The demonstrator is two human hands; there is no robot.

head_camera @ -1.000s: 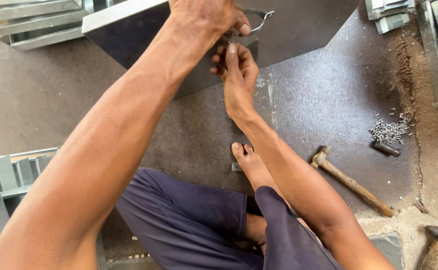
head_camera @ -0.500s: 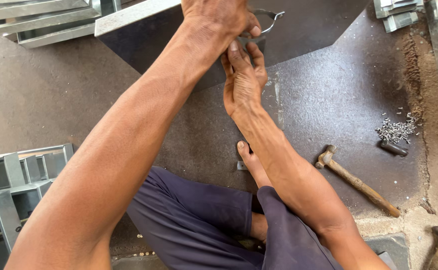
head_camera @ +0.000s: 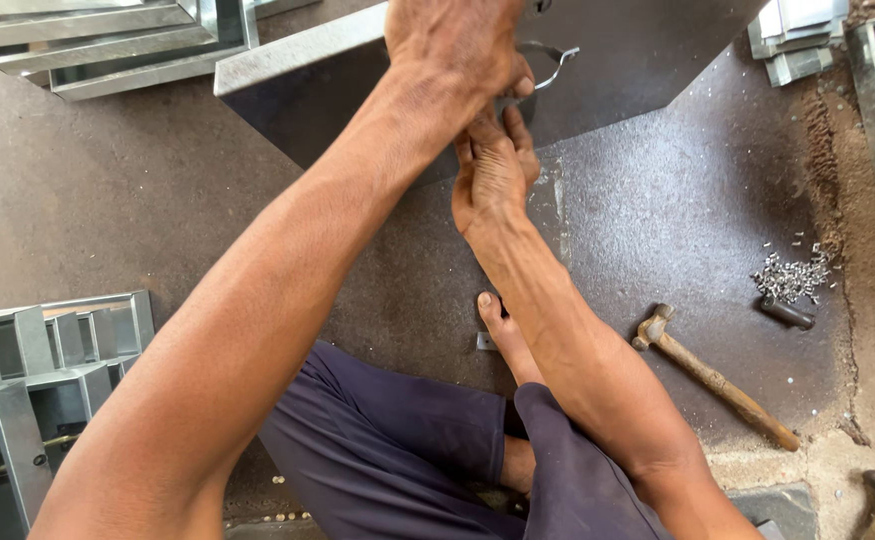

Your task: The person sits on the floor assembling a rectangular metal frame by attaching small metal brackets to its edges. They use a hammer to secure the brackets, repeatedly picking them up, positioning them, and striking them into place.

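Grey sheet-metal box [head_camera: 288, 90] lies at twelve o'clock, and my left hand [head_camera: 458, 45] is clenched on its edge over a bent metal handle [head_camera: 548, 62]. My right hand [head_camera: 493, 175] presses flat beneath, fingers together (fingertips hidden). A hammer [head_camera: 713, 375] rests at four o'clock, rivets [head_camera: 790, 275] near it.
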